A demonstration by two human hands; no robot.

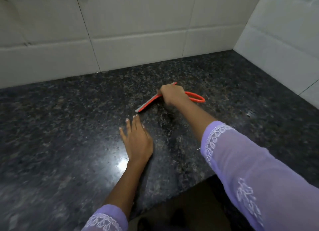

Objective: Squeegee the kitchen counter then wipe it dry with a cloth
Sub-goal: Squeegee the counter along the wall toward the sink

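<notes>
A dark speckled stone bench (69,127) fills a corner of the room, backed by pale rectangular wall tiles (138,23) behind and to the right. A bright glare from a light shows on the polished stone just left of the left wrist.

The squeegee (150,102) lies toward the back of the bench, near its middle. It is orange-red with a grey rubber blade that touches the stone, and the blade runs on a slant from lower left to upper right. Its looped handle sticks out to the right, past the wrist.

The right hand (172,93) is closed around the squeegee where the blade meets the handle, knuckles up, arm stretched forward. The left hand (137,138) lies open, palm down, fingers spread flat on the bench, just in front of the blade's lower end but not touching it.

Both arms wear light purple sleeves (250,170) with white embroidery at the cuffs. The bench's front edge cuts in at the lower right, with dark floor below.
</notes>
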